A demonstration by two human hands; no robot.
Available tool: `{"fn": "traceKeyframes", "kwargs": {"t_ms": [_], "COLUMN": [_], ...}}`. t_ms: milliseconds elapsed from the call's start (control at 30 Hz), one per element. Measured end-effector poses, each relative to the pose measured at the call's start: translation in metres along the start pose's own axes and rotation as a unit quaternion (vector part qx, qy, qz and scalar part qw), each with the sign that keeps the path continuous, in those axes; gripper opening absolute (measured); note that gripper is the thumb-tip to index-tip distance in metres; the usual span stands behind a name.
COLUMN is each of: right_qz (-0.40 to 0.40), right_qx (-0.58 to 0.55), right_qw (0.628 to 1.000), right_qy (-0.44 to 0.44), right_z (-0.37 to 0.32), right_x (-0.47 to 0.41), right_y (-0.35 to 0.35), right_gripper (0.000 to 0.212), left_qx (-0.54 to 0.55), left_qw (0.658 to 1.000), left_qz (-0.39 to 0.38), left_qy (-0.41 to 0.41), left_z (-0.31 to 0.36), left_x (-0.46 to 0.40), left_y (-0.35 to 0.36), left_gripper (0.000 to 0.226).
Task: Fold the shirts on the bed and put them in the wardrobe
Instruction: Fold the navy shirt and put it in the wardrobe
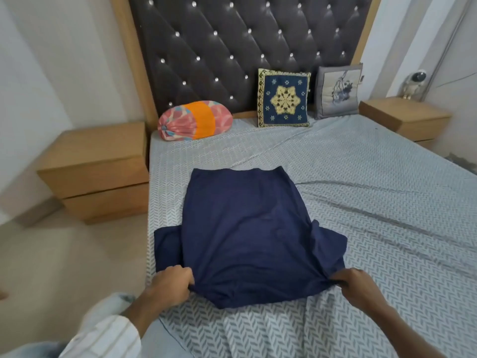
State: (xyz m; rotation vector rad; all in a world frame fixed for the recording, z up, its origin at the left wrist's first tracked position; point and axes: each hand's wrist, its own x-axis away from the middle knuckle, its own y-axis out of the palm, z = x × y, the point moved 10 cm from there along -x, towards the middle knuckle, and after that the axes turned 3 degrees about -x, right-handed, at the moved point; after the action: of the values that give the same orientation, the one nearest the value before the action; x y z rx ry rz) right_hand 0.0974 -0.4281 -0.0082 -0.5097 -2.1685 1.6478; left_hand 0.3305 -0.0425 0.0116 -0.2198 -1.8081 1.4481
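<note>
Hands (pixel 172 280) (pixel 352 281), navy shirt (pixel 247 228), cushions (pixel 283 98) beyond

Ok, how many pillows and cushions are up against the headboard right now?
3: a pink and orange bolster pillow at left, a square navy cushion with gold star pattern in the middle, a grey printed cushion at right.

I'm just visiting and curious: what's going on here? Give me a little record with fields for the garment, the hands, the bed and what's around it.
garment: navy shirt, spread flat on the bed, sleeves out to both sides
left hand: pinches the shirt's near left corner
right hand: pinches the near right corner
bed: grey patterned sheet, tufted headboard
pillows: bolster, blue cushion, grey cushion
sides: wooden nightstands
folding: not yet begun
</note>
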Motion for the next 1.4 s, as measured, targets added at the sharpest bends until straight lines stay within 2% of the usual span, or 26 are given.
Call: {"fn": "traceKeyframes", "kwargs": {"t_ms": [67,133,233,300,367,400,467,567,633,733,800,867,967,1100,1133,1200,1300,1400], "right_qz": [0.013,-0.004,-0.102,-0.136,-0.076,-0.021,0.035,-0.031,-0.056,-0.016,-0.018,-0.066,-0.101,-0.191,-0.187,-0.128,0.034,0.127], "right_qx": [-0.012,0.024,0.121,0.153,0.157,0.130,0.035,0.043,0.068,0.051,0.023,-0.020,-0.082,-0.029,-0.042,-0.101,-0.147,-0.183], "right_qw": [1.000,0.999,0.984,0.974,0.982,0.991,0.994,0.975,0.973,0.979,0.981,0.981,0.978,0.966,0.967,0.978,0.988,0.960], "right_qy": [0.005,0.034,0.075,0.098,0.066,0.025,-0.096,-0.217,-0.215,-0.199,-0.193,-0.184,-0.164,-0.173,-0.166,-0.127,0.010,0.172], "right_z": [0.006,0.007,0.001,-0.007,-0.030,-0.047,-0.091,-0.147,-0.161,-0.170,-0.170,-0.167,-0.154,-0.152,-0.152,-0.148,-0.101,-0.040], "right_x": [0.011,0.023,0.039,0.043,0.037,0.034,0.032,0.039,0.040,0.036,0.035,0.040,0.052,0.066,0.064,0.056,0.042,0.036], "right_y": [0.004,0.006,0.016,0.020,0.018,0.011,0.022,0.069,0.086,0.088,0.086,0.090,0.092,0.110,0.107,0.091,0.055,0.031], "right_gripper": [0.051,0.049,0.043,0.033,0.024,0.022,0.023,0.036,0.040,0.025,0.017,0.018,0.019,0.019,0.016,0.011,0.005,0.011], "left_qx": [-0.037,-0.059,-0.081,-0.073,-0.052,-0.040,0.000,0.046,0.040,0.019,0.009,0.024,0.043,0.041,0.038,0.045,0.056,0.094], "left_qw": [0.999,0.998,0.992,0.988,0.991,0.994,0.995,0.988,0.982,0.977,0.975,0.975,0.973,0.958,0.957,0.958,0.961,0.963], "left_qz": [-0.004,-0.027,-0.097,-0.134,-0.113,-0.087,-0.043,-0.023,-0.018,-0.012,-0.010,-0.019,-0.066,-0.123,-0.125,-0.120,-0.109,-0.069], "left_qy": [0.002,0.009,0.025,0.034,0.048,0.057,0.085,0.144,0.184,0.213,0.223,0.219,0.217,0.256,0.260,0.257,0.247,0.242], "left_z": [0.006,0.012,0.019,0.025,0.031,0.036,0.043,0.058,0.075,0.087,0.092,0.092,0.096,0.107,0.108,0.108,0.114,0.124], "left_x": [0.003,0.011,0.023,0.029,0.032,0.030,0.027,0.021,0.020,0.016,0.014,0.013,0.013,0.020,0.020,0.019,0.015,0.007], "left_y": [0.006,0.014,0.035,0.049,0.057,0.054,0.050,0.052,0.054,0.059,0.058,0.059,0.069,0.074,0.074,0.075,0.076,0.067], "left_gripper": [0.038,0.035,0.005,0.023,0.024,0.020,0.018,0.024,0.031,0.047,0.034,0.009,0.021,0.012,0.011,0.013,0.014,0.019]}}
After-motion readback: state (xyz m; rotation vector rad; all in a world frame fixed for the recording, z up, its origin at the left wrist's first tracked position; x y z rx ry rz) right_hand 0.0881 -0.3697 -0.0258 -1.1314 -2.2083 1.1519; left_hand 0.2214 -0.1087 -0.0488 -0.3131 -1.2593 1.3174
